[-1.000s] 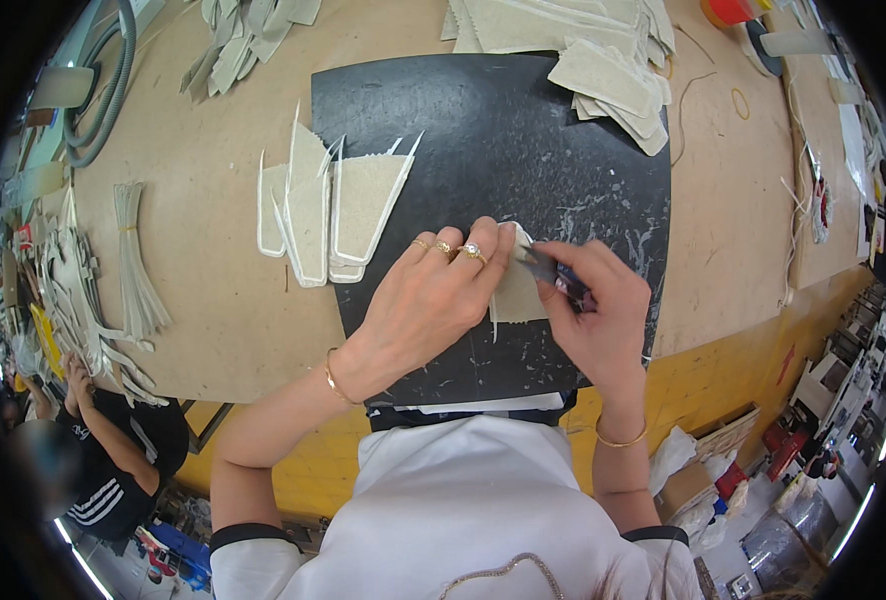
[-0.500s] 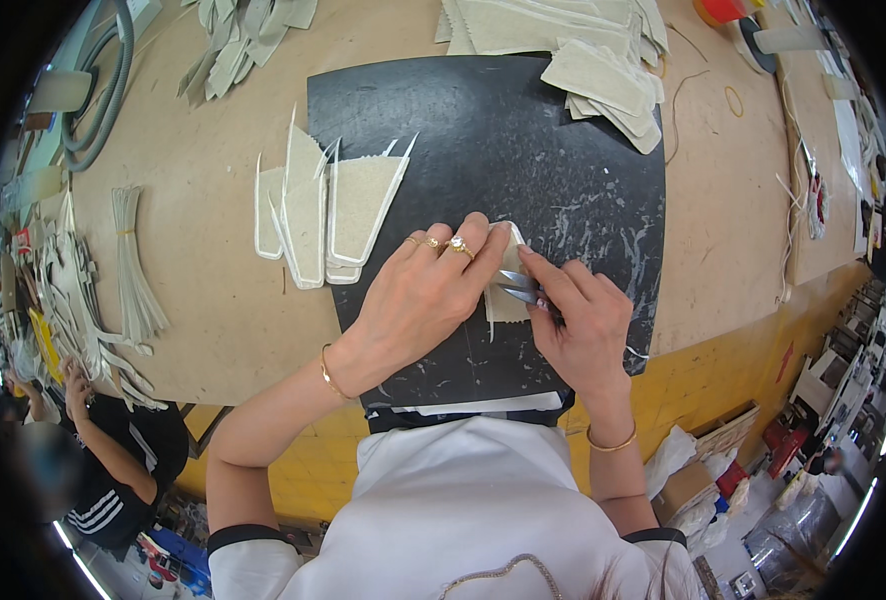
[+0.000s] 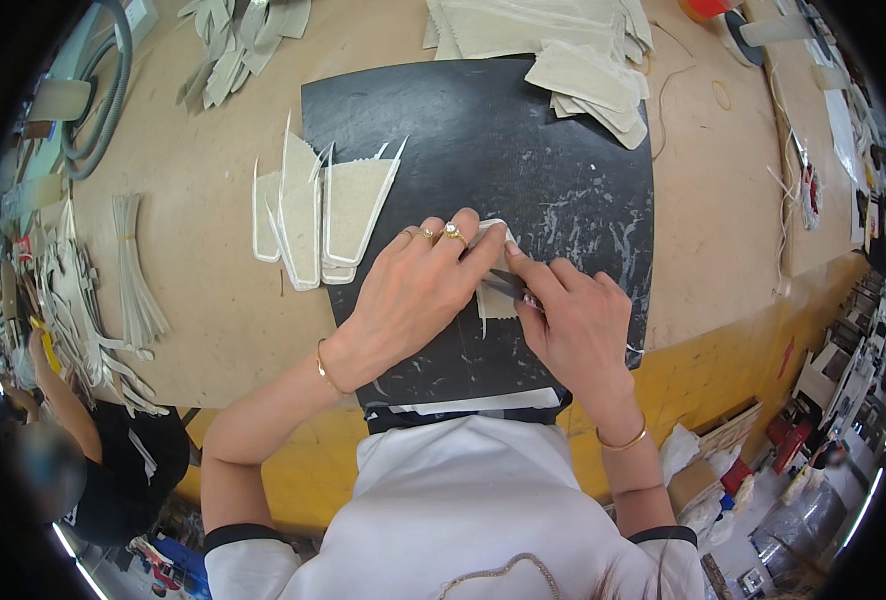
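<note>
On the black mat (image 3: 413,105) lies a small cream fabric piece (image 3: 500,306) with a white edging strip along its rim. My left hand (image 3: 410,275), rings on several fingers, is closed over its left part, the fingertips gripping it near the top corner. My right hand (image 3: 585,322) grips small scissors (image 3: 506,284), their blades pointing left over the piece and nearly together. My right index fingertip rests by the white edge. The blade tips are partly hidden beside my left fingers. Left of my hands, similar edged pieces (image 3: 356,205) lie overlapping, loose strip ends sticking up.
Cream panels (image 3: 533,30) are piled at the mat's far right corner. More fabric scraps (image 3: 238,45) lie far left, with a tied bundle of strips (image 3: 135,265) nearer. A grey hose (image 3: 113,100) curves at the left. A co-worker (image 3: 113,460) stands at the lower left.
The scissors' blades have come together and moved slightly left, closer to my left fingers. The view has shifted a little. The co-worker's arm at the left has moved.
</note>
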The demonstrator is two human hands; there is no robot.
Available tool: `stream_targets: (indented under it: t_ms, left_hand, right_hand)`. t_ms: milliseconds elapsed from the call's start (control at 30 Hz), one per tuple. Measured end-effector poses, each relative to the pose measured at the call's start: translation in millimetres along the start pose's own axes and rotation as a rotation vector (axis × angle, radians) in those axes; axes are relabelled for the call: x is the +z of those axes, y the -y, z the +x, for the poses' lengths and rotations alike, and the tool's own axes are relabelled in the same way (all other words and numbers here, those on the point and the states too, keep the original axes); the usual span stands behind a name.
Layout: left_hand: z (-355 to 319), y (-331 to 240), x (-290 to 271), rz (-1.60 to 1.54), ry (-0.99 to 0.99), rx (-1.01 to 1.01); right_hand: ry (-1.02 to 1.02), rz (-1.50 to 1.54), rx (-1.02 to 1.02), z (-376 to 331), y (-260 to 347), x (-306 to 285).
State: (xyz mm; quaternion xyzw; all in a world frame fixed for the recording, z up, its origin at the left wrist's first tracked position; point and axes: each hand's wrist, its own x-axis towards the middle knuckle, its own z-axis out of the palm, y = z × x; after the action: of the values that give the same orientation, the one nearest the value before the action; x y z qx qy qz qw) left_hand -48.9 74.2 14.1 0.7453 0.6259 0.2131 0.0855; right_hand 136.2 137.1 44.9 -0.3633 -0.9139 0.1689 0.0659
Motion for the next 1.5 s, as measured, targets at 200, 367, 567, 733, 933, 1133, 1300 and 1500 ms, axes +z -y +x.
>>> stream_targets:
  t_ms: [200,367,567,733,933,1133,1300,1500]
  left_hand:
    - [-11,-11,-1,0.097,-0.061,-0.189]
    - [-29,-42,2,0.216,-0.132,-0.433]
    - [-36,-56,6,0.130,-0.065,-0.414]
    - [-38,-53,10,0.069,0.049,-0.389]
    - [-40,-50,13,0.020,0.069,-0.407]
    - [-39,-54,16,0.037,0.091,-0.423]
    - [-38,-58,19,0.029,0.081,-0.444]
    - [-38,-58,20,0.005,0.093,-0.437]
  right_hand:
    - [0.124,0.480,0.297,-21,-34,-33]
    - [0.177,0.398,0.760,-52,-101,-87]
    - [-0.266,0.070,0.580,-21,-93,-72]
    - [-0.059,0.279,0.120,23,-21,-27]
    - [0.070,0.171,0.246,37,1,-15]
    - [0.219,0.039,0.264,36,1,-28]
    - [0.218,0.183,0.281,36,10,-34]
    - [0.141,0.067,0.326,28,1,-34]
